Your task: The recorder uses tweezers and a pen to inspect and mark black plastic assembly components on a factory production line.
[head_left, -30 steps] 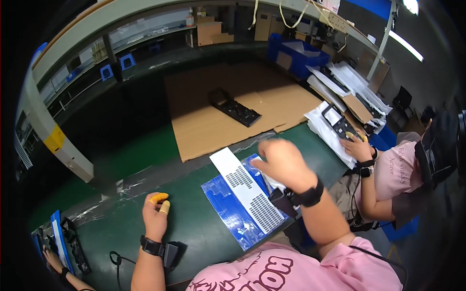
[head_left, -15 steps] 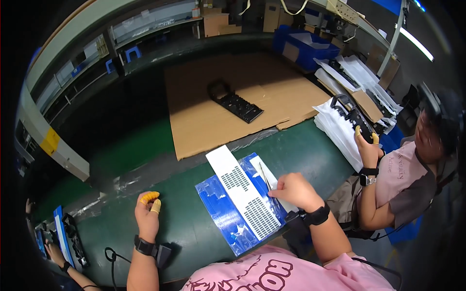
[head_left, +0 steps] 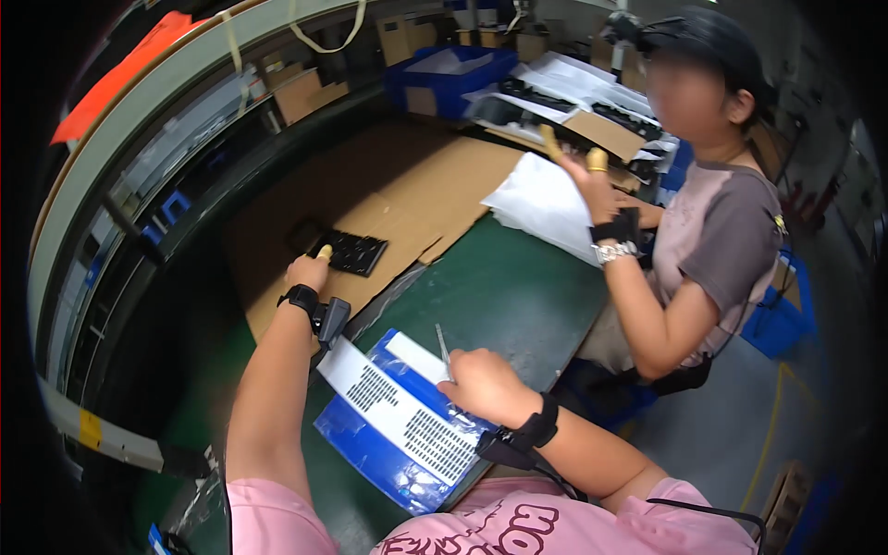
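My left hand (head_left: 308,270) reaches out over the cardboard to a black plastic part (head_left: 356,253) with a loop-like end. Its thumb, in a yellow finger cot, presses against the part's near side; the other fingers are mostly hidden. In my right hand (head_left: 490,384) is a pair of thin metal tweezers (head_left: 441,340), pointing up and away. Below that hand lies a white label sheet (head_left: 388,403) with rows of small black labels, on a shiny blue pad (head_left: 370,453). A narrower white strip (head_left: 416,356) lies beside the sheet, partly behind the tweezers hand.
A brown cardboard sheet (head_left: 421,194) covers part of the green table (head_left: 518,287). To the right sits a co-worker (head_left: 703,217), hands raised beside white packing sheets (head_left: 541,199). Beyond are a blue bin (head_left: 453,79) and stacked black parts. A metal post (head_left: 120,447) stands at left.
My left hand has moved from the table up to the black part. The view has turned right. My right hand still holds the tweezers. The co-worker's hands have come off a black part.
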### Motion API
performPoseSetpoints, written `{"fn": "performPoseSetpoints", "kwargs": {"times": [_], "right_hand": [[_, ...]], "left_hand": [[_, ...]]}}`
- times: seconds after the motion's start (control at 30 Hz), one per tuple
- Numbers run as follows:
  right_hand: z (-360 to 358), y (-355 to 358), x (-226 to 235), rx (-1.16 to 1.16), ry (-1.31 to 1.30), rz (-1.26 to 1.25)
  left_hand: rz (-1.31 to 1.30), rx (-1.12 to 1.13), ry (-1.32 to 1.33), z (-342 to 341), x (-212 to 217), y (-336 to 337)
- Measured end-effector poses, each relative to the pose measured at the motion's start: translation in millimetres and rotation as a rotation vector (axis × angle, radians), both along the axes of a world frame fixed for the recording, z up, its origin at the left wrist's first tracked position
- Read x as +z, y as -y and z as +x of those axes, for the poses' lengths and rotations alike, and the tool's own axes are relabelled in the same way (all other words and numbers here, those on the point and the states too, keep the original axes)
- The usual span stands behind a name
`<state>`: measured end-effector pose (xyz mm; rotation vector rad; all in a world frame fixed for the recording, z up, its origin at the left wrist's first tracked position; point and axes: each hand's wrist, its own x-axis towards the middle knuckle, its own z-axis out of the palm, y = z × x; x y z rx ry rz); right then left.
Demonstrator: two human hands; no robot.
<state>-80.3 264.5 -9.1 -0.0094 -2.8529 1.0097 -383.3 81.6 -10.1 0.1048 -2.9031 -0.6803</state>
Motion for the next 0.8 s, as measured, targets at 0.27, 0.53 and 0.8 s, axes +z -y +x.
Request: {"fn": "performPoseSetpoints", "kwargs": {"times": [0.27,0.53,0.8], "right_hand": [[-16,-18,-4,0.055,0.085,-0.136],[10,-36,6,0.420,0.384,-1.436],[37,1,23,0.632,0.425,-1.446]], "left_hand": [[0.400,-0.104,-0.215,-19,0,48],[1.242,-0.403,-0.021,173,66,146],[1.558,0.064,0.021,320,40,176]]}}
